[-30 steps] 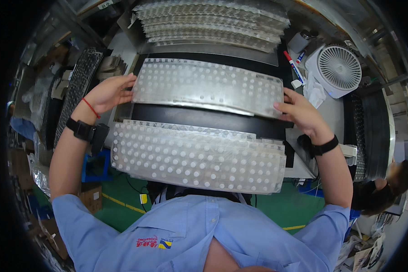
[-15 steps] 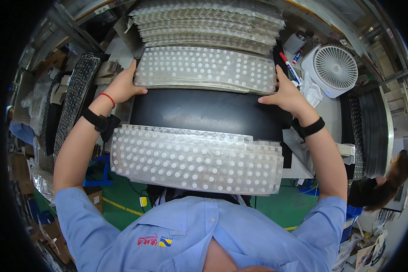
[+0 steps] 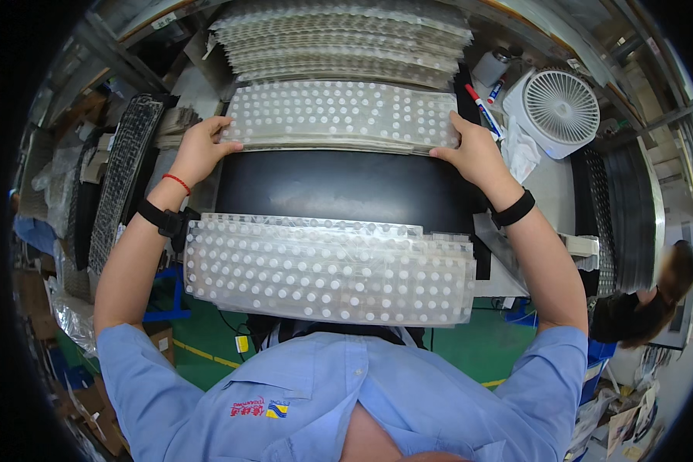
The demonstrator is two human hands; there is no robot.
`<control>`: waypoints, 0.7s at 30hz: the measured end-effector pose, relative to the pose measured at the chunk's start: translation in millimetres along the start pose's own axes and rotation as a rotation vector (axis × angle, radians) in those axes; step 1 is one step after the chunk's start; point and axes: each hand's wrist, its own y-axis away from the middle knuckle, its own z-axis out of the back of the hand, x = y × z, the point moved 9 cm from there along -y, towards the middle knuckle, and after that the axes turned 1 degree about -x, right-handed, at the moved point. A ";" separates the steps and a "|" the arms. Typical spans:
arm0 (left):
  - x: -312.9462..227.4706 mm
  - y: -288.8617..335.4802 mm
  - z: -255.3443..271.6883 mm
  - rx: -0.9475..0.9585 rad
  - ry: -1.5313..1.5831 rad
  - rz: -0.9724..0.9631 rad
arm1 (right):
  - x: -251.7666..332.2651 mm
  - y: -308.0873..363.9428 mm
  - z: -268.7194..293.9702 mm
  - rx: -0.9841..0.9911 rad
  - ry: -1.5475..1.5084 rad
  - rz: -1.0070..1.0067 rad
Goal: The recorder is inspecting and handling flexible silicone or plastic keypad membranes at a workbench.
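A thin stack of keyboard membrane sheets (image 3: 346, 112), clear plastic with rows of white round domes, lies at the far side of a black mat (image 3: 339, 183). My left hand (image 3: 205, 146) grips its left end, thumb along the near edge and fingers at the side. At the right end my right hand (image 3: 470, 152) holds it the same way, the thumb at the near corner. Closer to my body rests a second pile of membrane sheets (image 3: 331, 269), slightly uneven at its edges. Neither hand touches that pile.
Behind the held stack rises a tall pile of similar sheets (image 3: 339, 38). To the right stand a white fan (image 3: 560, 112), markers (image 3: 481, 109), crumpled tissue (image 3: 522, 158) and a metal cup (image 3: 491, 68). Black keyboard frames (image 3: 127, 177) lean at the left. Another person (image 3: 647, 308) is at far right.
Both hands have closed in on the ends of the far stack, fingers now pressed against it. The whole view has shifted slightly; the near pile stays on the mat's front edge.
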 end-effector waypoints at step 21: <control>-10.9 -26.3 38.4 -0.293 -0.105 -0.180 | -49.5 -13.6 6.9 -0.158 -0.309 -0.140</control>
